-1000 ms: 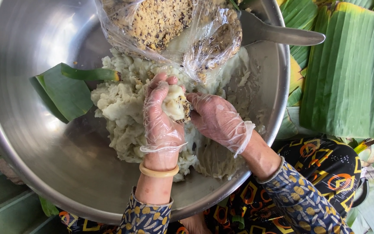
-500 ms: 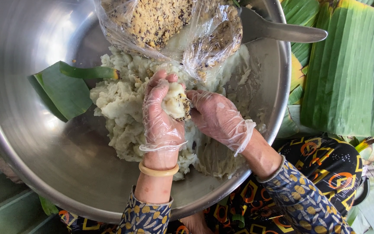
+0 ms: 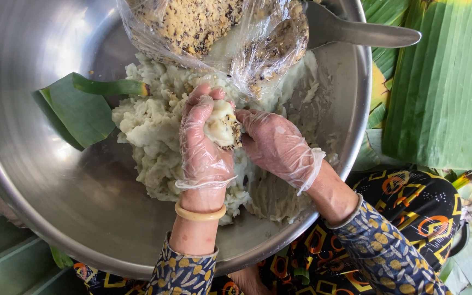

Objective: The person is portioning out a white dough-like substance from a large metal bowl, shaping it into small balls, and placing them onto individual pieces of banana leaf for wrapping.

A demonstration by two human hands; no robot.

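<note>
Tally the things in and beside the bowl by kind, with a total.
Steel bowl: 1
Dough mass: 1
Dough ball, in gloved left hand, right hand touching: 1
Plastic bag of filling: 1
Metal spoon: 1
Leaf piece in bowl: 1
Total: 6

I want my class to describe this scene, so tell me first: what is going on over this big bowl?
A person in thin clear gloves works over a large steel bowl that holds a heap of pale sticky dough. The left hand cups a lump of dough with dark-speckled filling showing at its edge, and the right hand presses against it. A plastic bag of crumbly yellow filling lies on the far side, a folded green leaf inside the bowl, banana leaves beside it.
</note>
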